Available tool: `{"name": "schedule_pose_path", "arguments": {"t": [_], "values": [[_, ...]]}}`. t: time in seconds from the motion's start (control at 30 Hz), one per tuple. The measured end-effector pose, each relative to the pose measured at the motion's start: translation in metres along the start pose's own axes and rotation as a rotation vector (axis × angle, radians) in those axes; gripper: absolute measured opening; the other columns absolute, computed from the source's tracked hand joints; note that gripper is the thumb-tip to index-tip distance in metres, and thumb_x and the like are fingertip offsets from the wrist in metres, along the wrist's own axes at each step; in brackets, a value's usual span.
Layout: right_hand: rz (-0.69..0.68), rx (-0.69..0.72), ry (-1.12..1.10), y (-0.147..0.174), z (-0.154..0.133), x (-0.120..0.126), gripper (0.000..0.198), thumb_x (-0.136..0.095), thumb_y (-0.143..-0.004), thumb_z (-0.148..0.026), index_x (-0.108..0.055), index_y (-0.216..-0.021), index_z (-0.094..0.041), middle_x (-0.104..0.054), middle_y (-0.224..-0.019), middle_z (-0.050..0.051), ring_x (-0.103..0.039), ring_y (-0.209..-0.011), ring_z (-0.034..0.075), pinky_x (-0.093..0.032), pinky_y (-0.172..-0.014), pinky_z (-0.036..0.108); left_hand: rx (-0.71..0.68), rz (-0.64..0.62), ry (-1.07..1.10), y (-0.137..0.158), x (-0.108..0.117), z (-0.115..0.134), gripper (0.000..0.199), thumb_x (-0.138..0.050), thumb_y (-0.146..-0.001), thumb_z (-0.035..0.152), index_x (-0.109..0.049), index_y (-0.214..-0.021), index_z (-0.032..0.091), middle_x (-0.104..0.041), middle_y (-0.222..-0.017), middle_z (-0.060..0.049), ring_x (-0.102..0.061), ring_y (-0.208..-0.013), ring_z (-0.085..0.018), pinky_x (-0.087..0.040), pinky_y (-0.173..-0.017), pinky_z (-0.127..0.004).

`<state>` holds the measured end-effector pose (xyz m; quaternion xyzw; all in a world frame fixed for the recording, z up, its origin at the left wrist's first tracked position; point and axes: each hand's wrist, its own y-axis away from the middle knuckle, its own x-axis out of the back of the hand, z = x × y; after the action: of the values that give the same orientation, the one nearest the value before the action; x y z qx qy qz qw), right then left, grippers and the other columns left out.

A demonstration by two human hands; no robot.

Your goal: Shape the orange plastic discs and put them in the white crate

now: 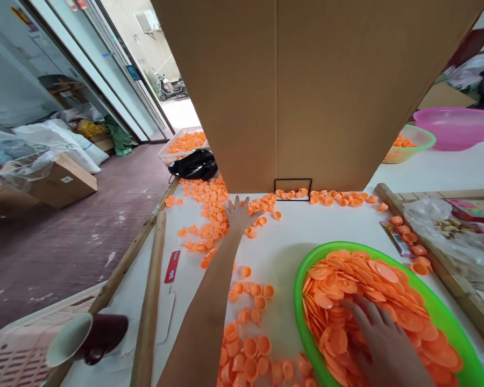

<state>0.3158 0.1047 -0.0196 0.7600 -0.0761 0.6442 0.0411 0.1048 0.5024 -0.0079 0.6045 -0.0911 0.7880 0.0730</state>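
Note:
My left hand (242, 213) reaches forward over the white table (292, 228). Its fingers are spread, and it is among small orange plastic cups (215, 201) near the foot of a large cardboard box (318, 97). My right hand (381, 333) rests in a green basin (300, 301) heaped with flat orange plastic discs (355, 269). The fingers of that hand lie apart on the discs; its thumb side is partly hidden among them. More orange cups (250, 346) lie loose between my left forearm and the basin.
Wooden strips (149, 301) edge the table. A dark mug (108, 333) lies on its side at the lower left, by a pink crate (20, 349). A black bag (196, 164) sits at the far left corner. A purple basin (455, 126) stands at the back right.

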Motion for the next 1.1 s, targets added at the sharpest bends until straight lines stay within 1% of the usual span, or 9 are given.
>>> {"name": "schedule_pose_path", "arguments": {"t": [0.1,0.17,0.33,0.47,0.67,0.83,0.93,1.03,1.1], "values": [[-0.038,-0.006,-0.002,0.001,0.000,0.001,0.069,-0.053,-0.070,-0.014,-0.044,-0.137,-0.029,-0.053,-0.137,0.010,-0.050,-0.121,0.036,-0.048,-0.088,0.049,0.017,-0.031,-0.019,-0.009,-0.017,-0.008,0.077,-0.050,-0.077,0.072,-0.043,-0.141,0.031,-0.026,-0.155,-0.012,-0.024,-0.139,-0.044,-0.017,-0.110,-0.061],[-0.067,-0.006,-0.010,0.001,0.000,0.004,0.071,-0.054,-0.069,-0.013,-0.043,-0.138,-0.030,-0.052,-0.137,0.010,-0.049,-0.122,0.036,-0.047,-0.090,0.050,-0.016,-0.023,-0.045,-0.007,-0.020,-0.011,0.068,-0.053,-0.078,0.065,-0.046,-0.138,0.033,-0.031,-0.152,-0.011,-0.034,-0.134,-0.041,-0.019,-0.109,-0.059],[-0.100,-0.007,-0.030,-0.003,-0.002,0.015,0.072,-0.058,-0.066,-0.012,-0.045,-0.135,-0.028,-0.049,-0.140,0.010,-0.049,-0.120,0.035,-0.046,-0.090,0.048,-0.070,-0.018,-0.124,0.022,-0.005,-0.009,0.057,-0.059,-0.080,0.049,-0.049,-0.134,0.033,-0.052,-0.134,-0.012,-0.045,-0.122,-0.035,-0.025,-0.106,-0.053],[-0.102,-0.015,-0.063,-0.003,-0.007,0.025,0.070,-0.059,-0.067,-0.012,-0.046,-0.135,-0.025,-0.049,-0.139,0.012,-0.047,-0.121,0.035,-0.045,-0.091,0.047,-0.114,-0.016,-0.122,0.075,0.019,-0.004,0.051,-0.055,-0.085,0.043,-0.050,-0.133,0.030,-0.060,-0.125,-0.012,-0.047,-0.120,-0.033,-0.026,-0.105,-0.050],[-0.087,-0.010,-0.183,-0.001,-0.007,0.036,0.067,-0.057,-0.067,-0.008,-0.050,-0.131,-0.023,-0.050,-0.137,0.011,-0.045,-0.121,0.032,-0.042,-0.093,0.042,-0.218,-0.046,-0.096,0.187,0.050,0.005,0.042,-0.052,-0.087,0.042,-0.055,-0.127,0.031,-0.062,-0.122,-0.008,-0.049,-0.119,-0.030,-0.026,-0.107,-0.050],[-0.032,-0.004,-0.240,0.007,-0.004,0.044,0.054,-0.055,-0.071,-0.008,-0.056,-0.123,-0.022,-0.057,-0.125,0.010,-0.050,-0.113,0.028,-0.041,-0.089,0.036,-0.290,-0.090,-0.069,0.270,0.059,0.008,0.041,-0.053,-0.087,0.037,-0.055,-0.127,0.030,-0.062,-0.120,-0.008,-0.047,-0.122,-0.032,-0.024,-0.108,-0.055],[-0.020,-0.006,-0.253,0.012,-0.003,0.046,0.037,-0.050,-0.078,-0.008,-0.062,-0.110,-0.021,-0.062,-0.109,0.009,-0.053,-0.104,0.024,-0.041,-0.085,0.032,-0.339,-0.146,-0.036,0.307,0.061,0.006,0.042,-0.053,-0.087,0.039,-0.054,-0.129,0.031,-0.062,-0.119,-0.008,-0.048,-0.122,-0.031,-0.023,-0.109,-0.057],[-0.059,0.010,-0.263,0.019,-0.005,0.048,0.024,-0.046,-0.083,-0.009,-0.065,-0.095,-0.019,-0.063,-0.099,0.008,-0.055,-0.097,0.022,-0.040,-0.082,0.030,-0.366,-0.176,0.014,0.337,0.062,0.000,0.046,-0.053,-0.087,0.043,-0.051,-0.131,0.030,-0.057,-0.131,-0.009,-0.046,-0.127,-0.030,-0.021,-0.112,-0.057],[-0.041,0.010,-0.253,0.025,-0.007,0.053,0.023,-0.046,-0.085,-0.011,-0.065,-0.098,-0.018,-0.062,-0.102,0.010,-0.054,-0.100,0.022,-0.040,-0.083,0.030,-0.378,-0.160,0.040,0.354,0.064,-0.005,0.049,-0.055,-0.087,0.044,-0.050,-0.134,0.030,-0.050,-0.141,-0.009,-0.040,-0.134,-0.031,-0.020,-0.113,-0.057]]}}
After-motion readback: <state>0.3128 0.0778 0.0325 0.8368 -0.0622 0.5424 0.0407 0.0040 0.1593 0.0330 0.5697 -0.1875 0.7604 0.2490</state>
